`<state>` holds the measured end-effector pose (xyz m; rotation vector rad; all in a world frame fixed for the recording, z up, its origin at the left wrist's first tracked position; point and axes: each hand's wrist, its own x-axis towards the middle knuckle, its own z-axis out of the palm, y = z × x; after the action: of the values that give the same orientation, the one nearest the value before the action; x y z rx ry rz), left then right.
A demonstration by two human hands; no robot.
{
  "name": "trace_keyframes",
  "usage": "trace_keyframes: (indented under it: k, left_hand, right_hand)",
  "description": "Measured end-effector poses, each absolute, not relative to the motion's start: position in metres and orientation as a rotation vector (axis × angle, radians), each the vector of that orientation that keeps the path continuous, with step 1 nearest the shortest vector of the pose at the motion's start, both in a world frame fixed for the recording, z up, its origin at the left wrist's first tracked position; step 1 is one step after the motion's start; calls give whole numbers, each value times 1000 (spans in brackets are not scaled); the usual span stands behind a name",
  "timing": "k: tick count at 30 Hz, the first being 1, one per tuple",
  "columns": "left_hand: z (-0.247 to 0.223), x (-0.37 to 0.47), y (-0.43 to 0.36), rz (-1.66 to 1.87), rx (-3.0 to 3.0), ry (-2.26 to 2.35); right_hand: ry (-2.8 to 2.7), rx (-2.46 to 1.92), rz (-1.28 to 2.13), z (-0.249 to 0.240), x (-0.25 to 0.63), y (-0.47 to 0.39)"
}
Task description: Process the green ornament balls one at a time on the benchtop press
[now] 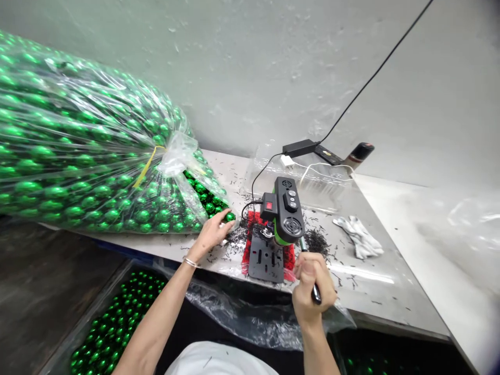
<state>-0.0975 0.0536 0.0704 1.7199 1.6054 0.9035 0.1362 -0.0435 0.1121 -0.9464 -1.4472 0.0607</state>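
My left hand (213,230) is at the torn opening of a big clear plastic bag (177,156) filled with shiny green balls. Its thumb and forefinger are closed around one green ball (230,216) at the lip of the opening. My right hand (314,284) is wrapped around the black-tipped lever handle (316,295) of a small black and green bench drill press (289,208). Under the press head, a slotted black base plate (266,258) sits on a red mat (288,256). The machine's head hides the tool end.
Black shavings (316,242) litter the metal table (375,281). White gloves (358,237) lie to the right. Behind are a clear plastic tray (324,195), a power adapter (300,148) with its cord and a dark-capped bottle (360,152). More green balls (117,317) fill a container below left.
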Motion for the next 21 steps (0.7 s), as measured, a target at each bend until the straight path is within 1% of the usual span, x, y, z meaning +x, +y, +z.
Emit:
trace_keyframes:
  k: [1,3,5,8,11,16,21]
  left_hand:
    - [70,-96,50,1044,1475,1446]
    - [68,-90,43,1168,1049,1140]
    - [65,-81,34,1181,781,947]
    - [59,-63,23,1116,668,901]
    - [51,-46,16,993,825,1006]
    - [48,-28,11,817,1454,1302]
    - [48,-21,10,754,1837,1308]
  right_hand:
    - [-1453,-941,52,112,136,-43]
    - [-1456,-935,36,111,136,-43]
    - [-1451,-939,27,111,136,-43]
    - [-1459,-955,24,112,135,-44]
    - [-1486,-972,16,114,135,-45]
    - [-1492,-954,10,112,136,-45]
    - [-1490,-934,17,109,136,-45]
